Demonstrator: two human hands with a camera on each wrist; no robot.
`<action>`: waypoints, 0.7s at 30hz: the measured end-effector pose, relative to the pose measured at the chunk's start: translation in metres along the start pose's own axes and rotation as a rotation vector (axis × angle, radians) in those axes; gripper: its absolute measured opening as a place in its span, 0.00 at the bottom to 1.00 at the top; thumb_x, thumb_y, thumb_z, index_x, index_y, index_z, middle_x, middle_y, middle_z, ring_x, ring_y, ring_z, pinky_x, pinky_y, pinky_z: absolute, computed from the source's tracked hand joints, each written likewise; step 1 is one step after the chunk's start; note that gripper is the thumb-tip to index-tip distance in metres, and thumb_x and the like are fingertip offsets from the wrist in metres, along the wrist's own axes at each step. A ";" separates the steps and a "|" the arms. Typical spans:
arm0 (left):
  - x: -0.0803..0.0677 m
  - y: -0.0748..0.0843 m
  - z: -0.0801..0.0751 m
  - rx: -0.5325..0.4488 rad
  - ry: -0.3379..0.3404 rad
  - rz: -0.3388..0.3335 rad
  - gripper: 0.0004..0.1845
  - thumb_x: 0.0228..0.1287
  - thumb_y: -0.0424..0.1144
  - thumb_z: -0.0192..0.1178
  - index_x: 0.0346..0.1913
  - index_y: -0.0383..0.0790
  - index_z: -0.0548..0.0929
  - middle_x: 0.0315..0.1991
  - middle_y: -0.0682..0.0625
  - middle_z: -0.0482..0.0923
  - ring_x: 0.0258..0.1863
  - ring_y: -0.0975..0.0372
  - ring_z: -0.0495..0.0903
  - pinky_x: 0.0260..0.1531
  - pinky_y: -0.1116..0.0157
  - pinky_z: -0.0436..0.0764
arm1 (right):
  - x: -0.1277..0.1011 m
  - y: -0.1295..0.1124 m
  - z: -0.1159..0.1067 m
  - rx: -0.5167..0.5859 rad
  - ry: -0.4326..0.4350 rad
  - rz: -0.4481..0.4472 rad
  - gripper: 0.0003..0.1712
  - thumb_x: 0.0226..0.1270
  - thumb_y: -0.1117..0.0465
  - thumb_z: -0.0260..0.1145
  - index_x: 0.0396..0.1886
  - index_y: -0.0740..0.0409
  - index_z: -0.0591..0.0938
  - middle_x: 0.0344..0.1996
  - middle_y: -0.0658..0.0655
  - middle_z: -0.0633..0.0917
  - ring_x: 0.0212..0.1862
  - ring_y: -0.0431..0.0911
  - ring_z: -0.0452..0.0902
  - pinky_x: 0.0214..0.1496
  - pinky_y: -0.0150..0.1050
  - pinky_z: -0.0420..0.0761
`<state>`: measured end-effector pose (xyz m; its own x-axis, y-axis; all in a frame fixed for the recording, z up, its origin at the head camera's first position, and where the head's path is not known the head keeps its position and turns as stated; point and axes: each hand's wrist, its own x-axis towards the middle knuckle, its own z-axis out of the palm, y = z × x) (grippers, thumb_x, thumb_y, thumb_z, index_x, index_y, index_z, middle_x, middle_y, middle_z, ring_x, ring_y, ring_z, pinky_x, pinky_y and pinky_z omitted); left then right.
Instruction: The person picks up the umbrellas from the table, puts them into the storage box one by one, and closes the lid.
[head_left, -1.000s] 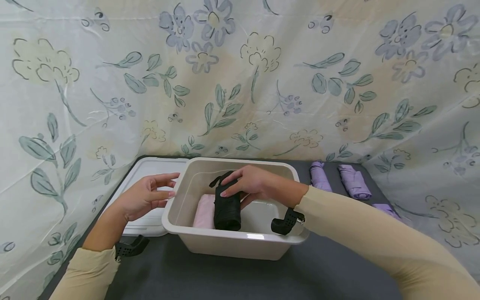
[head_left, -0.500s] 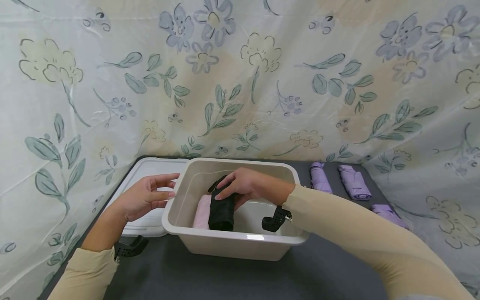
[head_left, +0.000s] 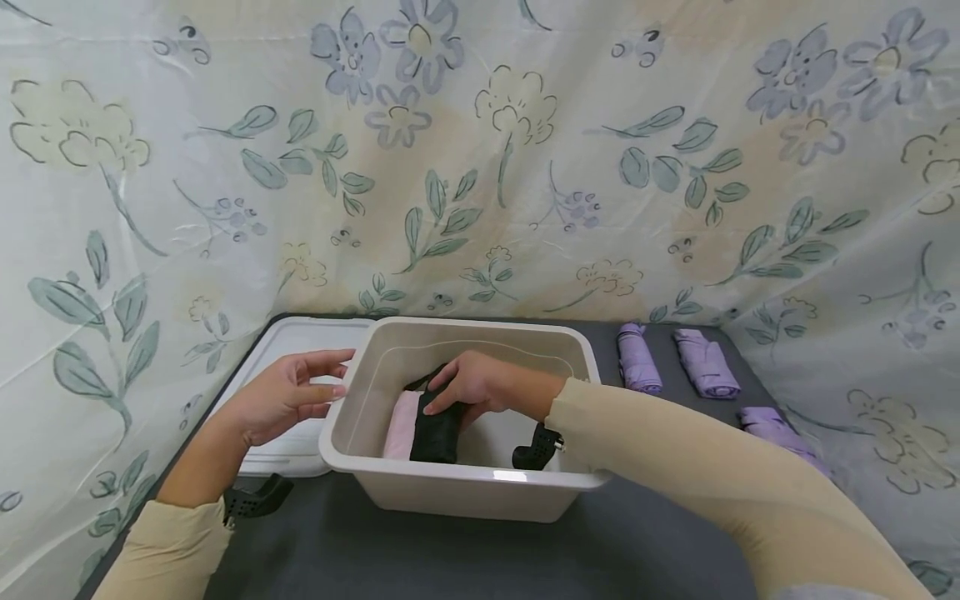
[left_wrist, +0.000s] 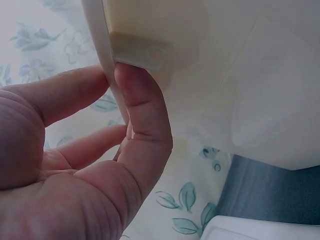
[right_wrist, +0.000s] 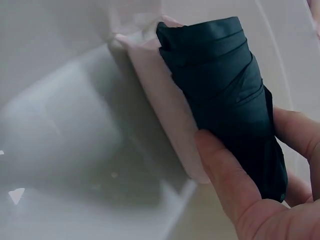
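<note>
The black roll is down inside the bin now, lying right against the pink roll at the bin's left side. From the right wrist view the black roll sits on top of and beside the pink roll, touching it along its length. The right hand reaches over the rim and grips the black roll's far end, fingers curled around it, thumb pressed along its side where it meets the pink one.

The left hand is outside the bin, at its left wall. Fingers are relaxed and mostly straight, slightly spread; in the left wrist view the thumb and a fingertip touch the bin's rim from either side, not curled hard around it.

Both arms wear beige sleeves, each with a black strap at the wrist.

Left of the bin a white lid lies flat on the grey table, partly under the left hand. Right of the bin, well apart from it, 3 lilac rolls rest on the table: 2 side by side at the back and 1 nearer the right edge. A floral sheet hangs behind and around everything.
</note>
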<state>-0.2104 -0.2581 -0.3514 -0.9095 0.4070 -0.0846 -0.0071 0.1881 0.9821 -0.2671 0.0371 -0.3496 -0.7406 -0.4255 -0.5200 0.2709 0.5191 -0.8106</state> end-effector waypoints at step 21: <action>-0.002 -0.003 0.004 0.000 0.022 -0.007 0.38 0.72 0.33 0.62 0.78 0.29 0.58 0.57 0.48 0.74 0.51 0.63 0.83 0.52 0.63 0.86 | 0.008 0.008 0.016 0.032 -0.025 -0.032 0.26 0.59 0.70 0.76 0.59 0.62 0.84 0.52 0.64 0.80 0.44 0.55 0.85 0.44 0.54 0.89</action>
<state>-0.2068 -0.2555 -0.3546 -0.9182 0.3863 -0.0875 -0.0131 0.1912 0.9815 -0.2609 0.0263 -0.3647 -0.7333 -0.4603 -0.5004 0.2675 0.4813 -0.8348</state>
